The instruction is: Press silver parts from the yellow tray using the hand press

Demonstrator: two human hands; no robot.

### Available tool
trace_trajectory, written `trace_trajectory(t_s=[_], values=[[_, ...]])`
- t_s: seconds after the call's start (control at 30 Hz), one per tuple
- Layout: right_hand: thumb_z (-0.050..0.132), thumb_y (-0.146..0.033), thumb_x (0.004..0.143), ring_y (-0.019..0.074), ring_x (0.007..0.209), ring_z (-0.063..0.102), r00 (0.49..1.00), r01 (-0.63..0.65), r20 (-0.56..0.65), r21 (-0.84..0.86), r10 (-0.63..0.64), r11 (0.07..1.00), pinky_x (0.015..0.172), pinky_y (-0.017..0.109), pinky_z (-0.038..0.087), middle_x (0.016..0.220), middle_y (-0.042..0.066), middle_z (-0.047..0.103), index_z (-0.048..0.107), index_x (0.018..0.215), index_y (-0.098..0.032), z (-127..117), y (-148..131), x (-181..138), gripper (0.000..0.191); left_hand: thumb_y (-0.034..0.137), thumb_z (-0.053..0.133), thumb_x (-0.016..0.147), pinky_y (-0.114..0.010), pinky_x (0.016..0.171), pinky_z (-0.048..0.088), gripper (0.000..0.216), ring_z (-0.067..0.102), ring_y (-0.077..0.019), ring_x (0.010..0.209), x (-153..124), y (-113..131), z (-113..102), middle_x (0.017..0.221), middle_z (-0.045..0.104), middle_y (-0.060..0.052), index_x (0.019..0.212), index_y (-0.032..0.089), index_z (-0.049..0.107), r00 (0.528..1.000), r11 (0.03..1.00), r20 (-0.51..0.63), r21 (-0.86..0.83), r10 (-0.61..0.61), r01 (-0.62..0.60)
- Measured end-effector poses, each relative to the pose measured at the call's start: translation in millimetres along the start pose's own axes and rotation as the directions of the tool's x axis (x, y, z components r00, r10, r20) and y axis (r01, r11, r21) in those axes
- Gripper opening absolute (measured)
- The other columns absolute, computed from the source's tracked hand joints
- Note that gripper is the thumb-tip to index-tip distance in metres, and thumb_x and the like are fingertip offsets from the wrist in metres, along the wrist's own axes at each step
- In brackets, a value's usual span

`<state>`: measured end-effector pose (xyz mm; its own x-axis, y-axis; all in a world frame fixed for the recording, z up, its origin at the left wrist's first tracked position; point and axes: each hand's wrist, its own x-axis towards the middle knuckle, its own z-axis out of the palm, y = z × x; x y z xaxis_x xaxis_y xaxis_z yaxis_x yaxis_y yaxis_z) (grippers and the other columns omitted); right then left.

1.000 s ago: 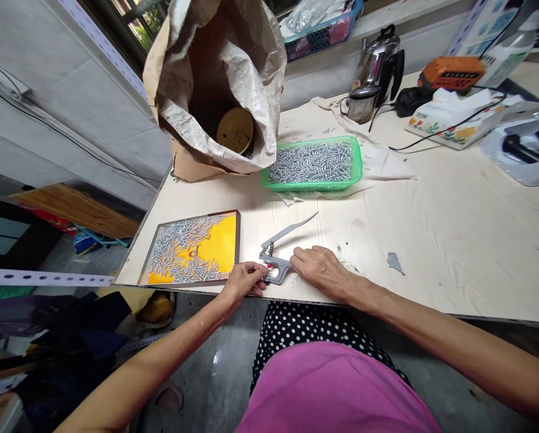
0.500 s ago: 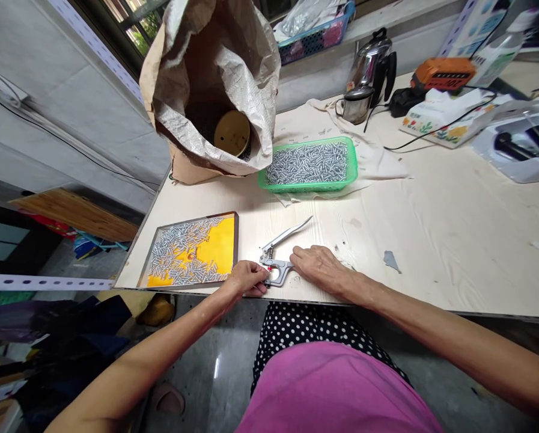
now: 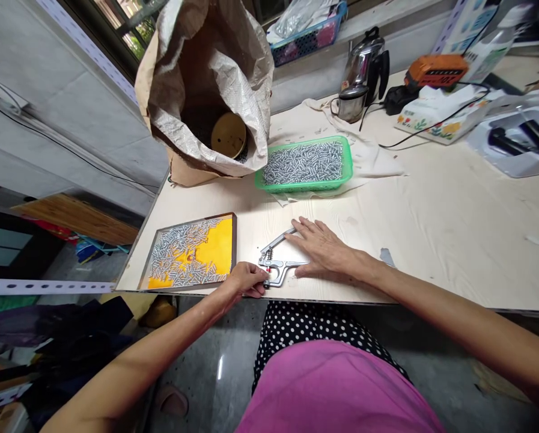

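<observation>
Hand-press pliers of grey metal lie on the table near its front edge, handles spread, with a spring and a red bit at the jaw. My left hand is closed in a pinch at the jaw end; whatever its fingertips hold is hidden. My right hand is open, its fingers stretched over the end of the upper handle and its thumb by the lower handle. Left of the pliers, a shallow tray with a yellow bottom holds many small silver metal pins. A green basket full of similar pins stands behind.
A large paper-lined woven sack stands open at the back left, a round yellowish container inside it. Behind on the right are a metal kettle, a mug, an orange device and a tissue pack.
My right hand has opened from the lower handle and moved up, its fingers now spread over the upper handle. My left hand stays at the jaw. The view has shifted slightly.
</observation>
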<state>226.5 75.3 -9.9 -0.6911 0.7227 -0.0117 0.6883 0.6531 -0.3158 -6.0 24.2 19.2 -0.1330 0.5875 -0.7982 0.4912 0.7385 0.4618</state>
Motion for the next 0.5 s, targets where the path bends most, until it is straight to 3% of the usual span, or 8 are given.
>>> trace_trajectory(t_s=[0.1, 0.2, 0.5], values=[[0.076, -0.064, 0.064, 0.0442, 0.14, 0.024, 0.999, 0.009, 0.043, 0.011, -0.01, 1.0, 0.107, 0.065, 0.024, 0.15, 0.022, 0.037, 0.042, 0.144, -0.016, 1.5, 9.1, 6.7, 0.099, 0.03, 0.074, 0.078, -0.02, 0.05, 0.05, 0.021, 0.059, -0.0098, 0.045, -0.9, 0.3, 0.3, 0.049, 0.063, 0.0, 0.075, 0.012, 0.064, 1.0, 1.0, 0.002, -0.001, 0.003, -0.003], [0.076, -0.062, 0.063, 0.0439, 0.135, 0.032, 1.0, 0.024, 0.013, 0.005, -0.024, 1.0, 0.106, 0.068, 0.024, 0.141, 0.021, 0.047, 0.043, 0.143, -0.015, 1.9, 10.8, 10.6, 0.098, 0.031, 0.074, 0.078, -0.02, 0.051, 0.05, 0.022, 0.059, -0.0094, 0.045, -1.4, 0.3, 0.6, 0.05, 0.063, 0.0, 0.077, 0.011, 0.066, 1.0, 1.0, 0.002, -0.001, 0.007, -0.007], [0.075, -0.054, 0.07, 0.0376, 0.119, 0.048, 1.0, 0.001, 0.022, -0.024, -0.001, 1.0, 0.104, 0.068, 0.024, 0.129, 0.018, 0.057, 0.046, 0.139, -0.016, -7.9, 2.0, 10.4, 0.084, 0.033, 0.075, 0.078, -0.02, 0.049, 0.049, 0.024, 0.058, -0.0094, 0.043, 0.2, -0.5, 2.3, 0.048, 0.062, 0.001, 0.075, 0.011, 0.064, 1.0, 1.0, -0.017, -0.01, -0.001, 0.001]])
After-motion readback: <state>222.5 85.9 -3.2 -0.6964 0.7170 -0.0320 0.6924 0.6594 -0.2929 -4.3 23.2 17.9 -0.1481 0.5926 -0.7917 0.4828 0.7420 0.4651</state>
